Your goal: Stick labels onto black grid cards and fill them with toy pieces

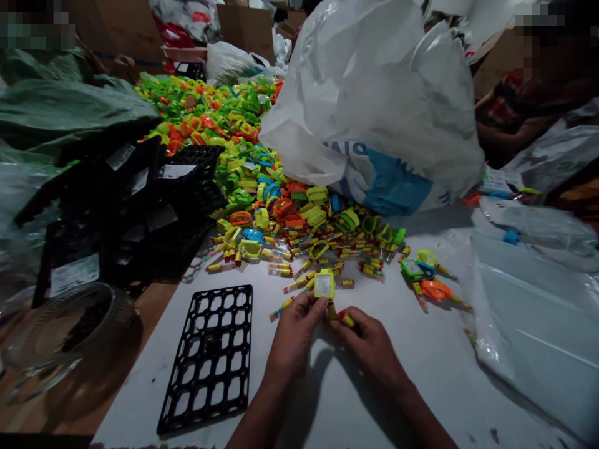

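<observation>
My left hand (299,327) pinches a yellow-green toy watch (324,284) by its strap, with the pale square face turned up toward me. Close beside it, my right hand (367,340) grips a small candy tube (346,318) with a yellow and red end, near the underside of the watch. Just beyond my fingers lie many loose candy tubes (294,285) with yellow wrappers and red ends. A black grid tray (213,340) with open cells rests flat on the white table (290,418), left of my left hand.
Behind the tubes rises a heap of colourful toy watches (224,118). A large white plastic bag (374,93) stands beside it. More black trays (140,206) are piled at left, above a transparent basin (70,324). Plastic bags (528,312) cover the right side, where another person (519,118) sits.
</observation>
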`<state>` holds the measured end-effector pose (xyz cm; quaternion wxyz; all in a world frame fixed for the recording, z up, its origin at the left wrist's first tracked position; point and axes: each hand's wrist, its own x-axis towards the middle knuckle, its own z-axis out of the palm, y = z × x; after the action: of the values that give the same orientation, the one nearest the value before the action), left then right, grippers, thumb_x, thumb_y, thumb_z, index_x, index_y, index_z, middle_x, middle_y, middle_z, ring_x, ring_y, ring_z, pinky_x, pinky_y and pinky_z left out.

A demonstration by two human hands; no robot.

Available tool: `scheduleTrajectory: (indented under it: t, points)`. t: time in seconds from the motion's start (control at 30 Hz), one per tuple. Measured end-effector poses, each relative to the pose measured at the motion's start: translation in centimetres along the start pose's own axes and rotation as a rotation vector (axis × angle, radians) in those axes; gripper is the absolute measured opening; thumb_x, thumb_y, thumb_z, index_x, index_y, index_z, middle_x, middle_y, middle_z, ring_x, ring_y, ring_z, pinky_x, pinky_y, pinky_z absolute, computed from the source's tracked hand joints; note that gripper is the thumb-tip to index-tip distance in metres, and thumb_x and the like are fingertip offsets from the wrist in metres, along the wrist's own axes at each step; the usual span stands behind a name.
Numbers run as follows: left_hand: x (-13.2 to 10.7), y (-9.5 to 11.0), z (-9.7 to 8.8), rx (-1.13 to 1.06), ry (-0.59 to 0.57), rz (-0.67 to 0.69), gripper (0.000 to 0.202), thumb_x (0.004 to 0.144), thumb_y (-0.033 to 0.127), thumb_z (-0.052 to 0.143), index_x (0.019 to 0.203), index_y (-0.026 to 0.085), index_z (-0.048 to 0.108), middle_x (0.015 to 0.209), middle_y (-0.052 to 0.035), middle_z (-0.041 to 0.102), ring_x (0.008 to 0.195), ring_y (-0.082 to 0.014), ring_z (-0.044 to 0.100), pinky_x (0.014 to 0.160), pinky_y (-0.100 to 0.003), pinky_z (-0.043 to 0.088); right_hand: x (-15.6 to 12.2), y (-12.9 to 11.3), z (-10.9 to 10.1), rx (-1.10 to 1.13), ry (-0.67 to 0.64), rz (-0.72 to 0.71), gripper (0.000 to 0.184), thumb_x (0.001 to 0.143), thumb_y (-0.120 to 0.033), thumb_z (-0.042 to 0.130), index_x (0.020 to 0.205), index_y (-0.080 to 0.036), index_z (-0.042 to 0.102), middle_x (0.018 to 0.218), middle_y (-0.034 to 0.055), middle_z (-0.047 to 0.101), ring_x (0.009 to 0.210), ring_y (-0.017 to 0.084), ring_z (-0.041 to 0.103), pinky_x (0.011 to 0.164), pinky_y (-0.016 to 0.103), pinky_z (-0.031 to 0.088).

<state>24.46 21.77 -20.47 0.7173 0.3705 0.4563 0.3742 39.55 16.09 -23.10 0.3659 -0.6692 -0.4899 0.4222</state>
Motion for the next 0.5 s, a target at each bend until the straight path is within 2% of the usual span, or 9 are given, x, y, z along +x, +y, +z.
scheduleTrajectory:
  t: [0.07,0.13,0.2,0.23,0.27,0.33,0.4,0.43,0.5]
  points:
    - [0.4,0.3,-0.7,0.277,0.046,0.077,0.037,0.088,0.041,0.055,0.114,0.016,0.062,0.117,-0.0117,0.067,0.111,-0.0252,0.06,0.1,-0.042,0.044,-0.3,1.3,-3.5,-0.168,0.202,0.02,0.036,0.084,-0.053,0.056,0.08,-0.018,0.062,0.067,0.0003,0.059,0.063,0.015,0.052,0.057,0.024,0.039]
    - [1.0,0.6,-1.6,0.648,0.085,0.223,0.038,0.089,0.036,0.052,0.121,0.017,0.059,0.131,-0.0136,0.06,0.125,-0.0276,0.052,0.107,-0.046,0.038,-0.3,2.8,-7.4,-0.436,0.463,0.018,0.039,0.082,-0.057,0.056,0.088,-0.02,0.066,0.076,0.0037,0.066,0.067,0.019,0.057,0.058,0.026,0.04]
    - [1.7,0.4,-2.0,1.027,0.038,0.365,0.051,0.086,0.032,0.059,0.134,0.018,0.05,0.147,-0.0156,0.045,0.141,-0.0316,0.033,0.113,-0.053,0.028,0.3,3.9,-10.3,-0.622,0.651,0.012,0.043,0.081,-0.056,0.055,0.103,-0.022,0.068,0.09,0.0068,0.071,0.074,0.023,0.062,0.061,0.029,0.041]
    - [2.0,0.0,-2.0,1.194,-0.018,0.418,0.063,0.081,0.031,0.066,0.139,0.019,0.044,0.153,-0.0161,0.036,0.145,-0.034,0.022,0.115,-0.056,0.024,0.9,4.2,-11.2,-0.659,0.69,-0.007,0.043,0.082,-0.054,0.054,0.109,-0.024,0.068,0.095,0.0071,0.072,0.077,0.024,0.064,0.063,0.03,0.043]
    - [2.3,-0.5,-1.7,1.334,-0.076,0.457,0.077,0.076,0.032,0.073,0.144,0.023,0.039,0.157,-0.0159,0.028,0.147,-0.0365,0.014,0.115,-0.06,0.02,1.9,4.1,-11.6,-0.661,0.691,-0.039,0.041,0.084,-0.051,0.052,0.112,-0.024,0.067,0.099,0.0071,0.072,0.081,0.024,0.065,0.066,0.03,0.044]
    - [2.9,-2.0,-1.1,1.53,-0.158,0.522,0.093,0.067,0.036,0.081,0.146,0.033,0.032,0.159,-0.0142,0.019,0.147,-0.0401,0.007,0.113,-0.067,0.014,4.7,3.5,-11.8,-0.656,0.615,-0.11,0.038,0.089,-0.041,0.047,0.115,-0.022,0.067,0.105,0.008,0.072,0.092,0.023,0.065,0.077,0.031,0.046]
    - [3.4,-3.4,-0.6,1.623,-0.156,0.579,0.084,0.071,0.044,0.077,0.144,0.04,0.035,0.159,-0.0119,0.019,0.147,-0.0402,0.009,0.112,-0.07,0.012,8.5,2.5,-11.8,-0.72,0.527,-0.112,0.04,0.089,-0.027,0.043,0.122,-0.016,0.063,0.113,0.0124,0.068,0.105,0.024,0.06,0.089,0.032,0.043]
    - [3.7,-3.9,-0.5,1.647,-0.124,0.593,0.074,0.076,0.047,0.072,0.142,0.041,0.038,0.159,-0.0107,0.021,0.147,-0.0393,0.01,0.112,-0.07,0.012,10.4,2.0,-11.9,-0.779,0.511,-0.054,0.045,0.086,-0.021,0.043,0.128,-0.015,0.059,0.116,0.0146,0.066,0.108,0.025,0.058,0.092,0.034,0.042]
    - [4.2,-4.5,-0.7,1.677,-0.042,0.597,0.058,0.084,0.049,0.061,0.139,0.042,0.042,0.158,-0.0084,0.026,0.147,-0.0369,0.015,0.113,-0.068,0.015,13.8,1.6,-12.4,-0.819,0.489,0.019,0.05,0.082,-0.016,0.045,0.131,-0.016,0.056,0.111,0.0168,0.067,0.103,0.027,0.059,0.088,0.036,0.041]
